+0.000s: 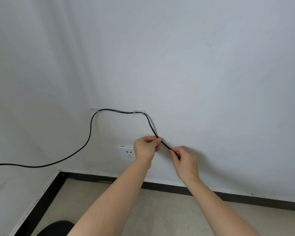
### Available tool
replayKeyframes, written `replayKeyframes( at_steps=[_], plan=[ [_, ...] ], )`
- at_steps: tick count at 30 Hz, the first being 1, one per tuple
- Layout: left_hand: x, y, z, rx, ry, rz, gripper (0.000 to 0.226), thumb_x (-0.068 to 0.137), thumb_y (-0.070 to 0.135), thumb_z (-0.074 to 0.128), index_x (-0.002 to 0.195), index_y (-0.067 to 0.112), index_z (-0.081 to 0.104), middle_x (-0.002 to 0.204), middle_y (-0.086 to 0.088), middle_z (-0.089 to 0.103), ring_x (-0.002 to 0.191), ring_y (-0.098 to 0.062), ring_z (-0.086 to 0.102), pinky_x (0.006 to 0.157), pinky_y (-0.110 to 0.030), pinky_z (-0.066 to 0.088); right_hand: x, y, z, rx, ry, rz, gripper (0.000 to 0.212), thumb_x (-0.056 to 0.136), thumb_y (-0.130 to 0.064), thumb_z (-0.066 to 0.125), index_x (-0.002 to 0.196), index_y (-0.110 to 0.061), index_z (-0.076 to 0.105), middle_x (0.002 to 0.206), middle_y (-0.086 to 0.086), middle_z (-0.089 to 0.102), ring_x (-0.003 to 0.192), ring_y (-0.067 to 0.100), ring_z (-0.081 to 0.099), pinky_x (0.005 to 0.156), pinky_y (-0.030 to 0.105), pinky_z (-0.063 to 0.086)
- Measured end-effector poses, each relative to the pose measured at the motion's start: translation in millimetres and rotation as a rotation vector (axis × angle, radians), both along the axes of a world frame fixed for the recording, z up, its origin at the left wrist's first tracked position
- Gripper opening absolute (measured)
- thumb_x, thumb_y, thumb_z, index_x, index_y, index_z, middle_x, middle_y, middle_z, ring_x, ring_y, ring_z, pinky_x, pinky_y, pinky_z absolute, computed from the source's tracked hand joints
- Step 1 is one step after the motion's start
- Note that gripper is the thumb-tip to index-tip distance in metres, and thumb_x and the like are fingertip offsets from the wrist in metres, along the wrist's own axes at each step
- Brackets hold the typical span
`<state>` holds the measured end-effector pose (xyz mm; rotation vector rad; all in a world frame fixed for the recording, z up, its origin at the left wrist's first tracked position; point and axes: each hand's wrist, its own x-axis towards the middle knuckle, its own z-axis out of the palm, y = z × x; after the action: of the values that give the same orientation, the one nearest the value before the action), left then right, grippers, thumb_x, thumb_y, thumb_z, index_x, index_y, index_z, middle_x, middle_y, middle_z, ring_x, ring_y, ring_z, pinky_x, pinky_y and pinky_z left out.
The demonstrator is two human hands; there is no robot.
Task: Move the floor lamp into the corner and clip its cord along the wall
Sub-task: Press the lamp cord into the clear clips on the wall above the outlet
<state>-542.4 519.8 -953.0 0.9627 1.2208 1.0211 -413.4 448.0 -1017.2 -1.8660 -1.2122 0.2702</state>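
**A:** There's the cord, black, already seated in two clear clips on the wall. It runs level between them, then drops off the right-hand clip, slanting down and to the right.

**B:** And both hands are on that slanting stretch?

**A:** Both. The left hand pinches it higher up, nearer the clip, thumb and fingers closed on the cord. The right hand is clenched round it lower and further right; the cord vanishes into that fist, so its end can't be seen.

**B:** So the long axis between the grips?

**A:** A short taut diagonal, upper-left to lower-right, close against the wall. The left hand is the nearer one to the last clip.

**B:** And the other way?

**A:** From the left clip it sags down and trails off the left edge, towards the corner. The lamp is out of view.

**B:** The socket?

**A:** Just left of the left hand, partly hidden by it, above the dark skirting. I'd judge the next job is to fix this loose run further right.
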Motion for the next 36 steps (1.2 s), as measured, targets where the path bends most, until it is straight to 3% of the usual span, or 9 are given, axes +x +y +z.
replayKeyframes(
  at_steps=[5, 8, 12, 17, 25, 28, 31, 34, 36],
  plan=[
    [-2, 4, 1, 0.146, 0.206, -0.062, 0.006, 0.082, 0.011, 0.078, 0.084, 0.008, 0.073, 0.074, -0.006, 0.071, 0.065, -0.017, 0.063, 0.074, -0.035, 0.060, 1, -6, -13, -0.054, -0.111, 0.025, 0.013, 0.096, -0.025, 0.060, 0.103, -0.022, 0.070, 0.092, -0.006, 0.070, 0.078, 0.015, 0.064, 0.065, 0.035, 0.054],
    [-3, 6, 3, 0.272, 0.357, -0.093, 0.007, 0.085, 0.021, 0.076, 0.081, 0.014, 0.073, 0.075, -0.001, 0.072, 0.068, -0.017, 0.064, 0.076, -0.034, 0.058, -6, 0, -19, -0.107, -0.063, 0.002, 0.015, 0.096, -0.029, 0.058, 0.102, -0.022, 0.071, 0.093, -0.004, 0.070, 0.077, 0.016, 0.065, 0.066, 0.035, 0.054],
    [-6, 9, 10, 0.378, 0.381, -0.084, 0.014, 0.088, 0.028, 0.071, 0.081, 0.017, 0.076, 0.075, 0.004, 0.075, 0.075, -0.014, 0.070, 0.075, -0.029, 0.057, -23, 14, -18, -0.114, 0.022, 0.050, 0.018, 0.097, -0.032, 0.055, 0.101, -0.021, 0.069, 0.078, -0.007, 0.072, 0.072, 0.013, 0.067, 0.068, 0.037, 0.056],
    [-8, 13, 20, 0.528, 0.396, -0.051, 0.014, 0.089, 0.026, 0.070, 0.077, 0.020, 0.076, 0.064, 0.014, 0.069, 0.061, 0.000, 0.062, 0.063, -0.017, 0.050, -41, 30, -10, -0.045, 0.126, 0.048, 0.020, 0.096, -0.035, 0.057, 0.089, -0.021, 0.069, 0.069, -0.011, 0.072, 0.069, 0.006, 0.067, 0.068, 0.033, 0.056],
    [-11, 18, 23, 0.518, 0.283, -0.080, 0.010, 0.085, 0.025, 0.075, 0.082, 0.017, 0.077, 0.070, 0.008, 0.072, 0.066, -0.007, 0.066, 0.070, -0.021, 0.055, -43, 29, -21, -0.036, 0.208, 0.038, 0.016, 0.091, -0.034, 0.066, 0.081, -0.024, 0.074, 0.072, -0.018, 0.073, 0.073, -0.003, 0.068, 0.071, 0.022, 0.053],
    [-17, 18, 13, 0.509, 0.329, -0.157, 0.006, 0.085, 0.023, 0.075, 0.082, 0.018, 0.077, 0.075, 0.008, 0.075, 0.071, -0.003, 0.067, 0.070, -0.015, 0.052, -48, 35, -23, -0.096, 0.241, 0.060, 0.020, 0.091, -0.031, 0.067, 0.074, -0.023, 0.074, 0.067, -0.020, 0.072, 0.068, -0.005, 0.066, 0.066, 0.019, 0.051],
    [-27, 17, -1, 0.509, 0.426, -0.223, 0.006, 0.087, 0.020, 0.071, 0.087, 0.023, 0.077, 0.084, 0.011, 0.075, 0.079, 0.001, 0.067, 0.072, -0.009, 0.048, -57, 40, -29, -0.206, 0.198, 0.092, 0.022, 0.090, -0.031, 0.068, 0.069, -0.024, 0.070, 0.063, -0.017, 0.066, 0.061, 0.003, 0.061, 0.056, 0.020, 0.043],
    [-29, 17, -7, 0.523, 0.514, -0.308, 0.013, 0.086, 0.027, 0.073, 0.098, 0.024, 0.076, 0.090, 0.014, 0.073, 0.086, 0.000, 0.067, 0.078, -0.013, 0.051, -60, 47, -33, -0.267, 0.226, 0.144, 0.026, 0.092, -0.027, 0.063, 0.067, -0.021, 0.067, 0.067, -0.003, 0.069, 0.067, 0.017, 0.062, 0.058, 0.029, 0.042],
    [-25, 18, -7, 0.541, 0.543, -0.306, 0.016, 0.085, 0.029, 0.074, 0.099, 0.023, 0.076, 0.086, 0.016, 0.071, 0.086, -0.001, 0.067, 0.079, -0.016, 0.052, -61, 48, -31, -0.302, 0.219, 0.222, 0.027, 0.093, -0.023, 0.059, 0.067, -0.030, 0.062, 0.072, -0.006, 0.068, 0.075, 0.017, 0.065, 0.061, 0.027, 0.044]
  ],
)
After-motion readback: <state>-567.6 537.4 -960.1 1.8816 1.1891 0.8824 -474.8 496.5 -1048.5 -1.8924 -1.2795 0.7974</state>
